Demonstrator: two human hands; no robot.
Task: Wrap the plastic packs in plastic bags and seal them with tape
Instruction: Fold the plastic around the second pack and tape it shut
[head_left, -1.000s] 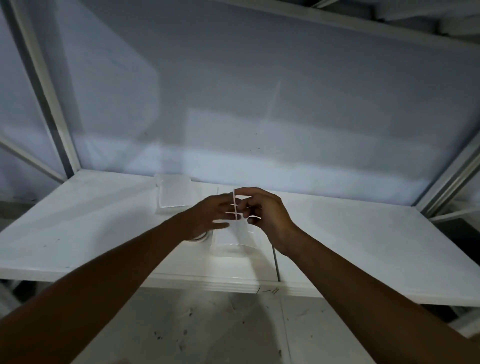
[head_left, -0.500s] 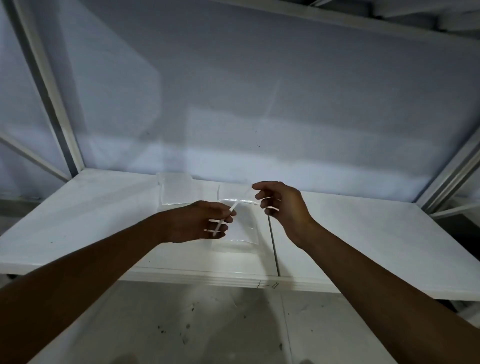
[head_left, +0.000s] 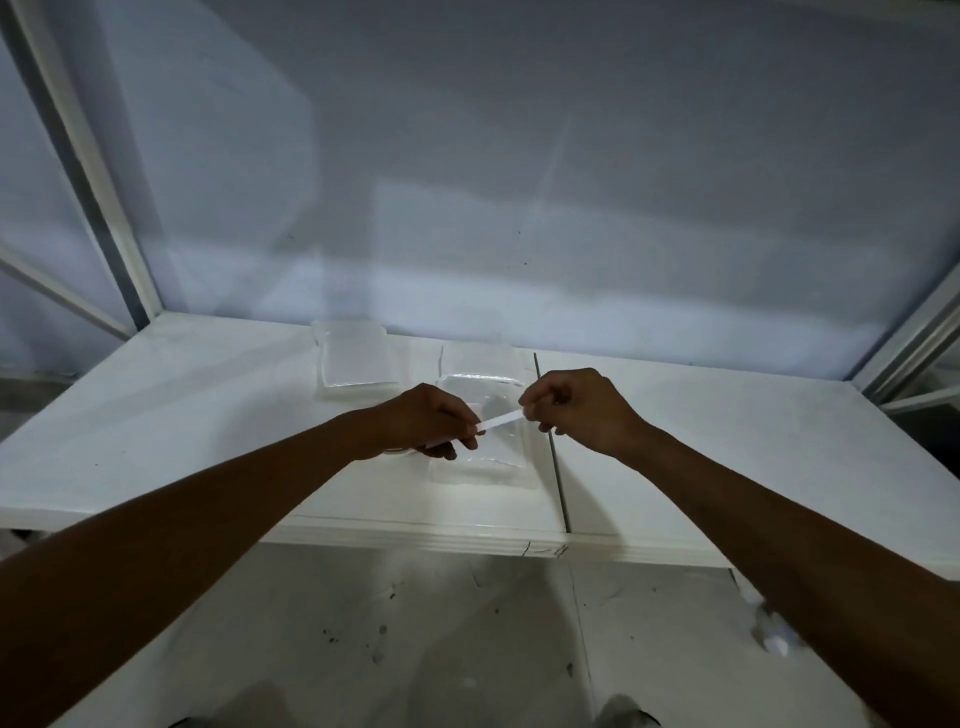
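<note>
A clear strip of tape (head_left: 500, 420) is stretched between my two hands above the white table (head_left: 727, 441). My left hand (head_left: 423, 422) pinches its left end and my right hand (head_left: 582, 405) pinches its right end. Directly below the strip lies a clear plastic pack in a plastic bag (head_left: 480, 452), flat on the table. A second clear pack (head_left: 356, 358) rests further back to the left. A tape roll (head_left: 400, 452) peeks out under my left hand, mostly hidden.
The table has a seam (head_left: 553, 457) running front to back just right of the pack. A grey wall panel rises behind the table. White frame posts (head_left: 88, 171) stand at both sides. The stained floor (head_left: 415, 639) shows below the front edge.
My hands, together over the pack a second ago, have drawn apart sideways, and the tape strip now spans the gap, lower and flatter over the pack.
</note>
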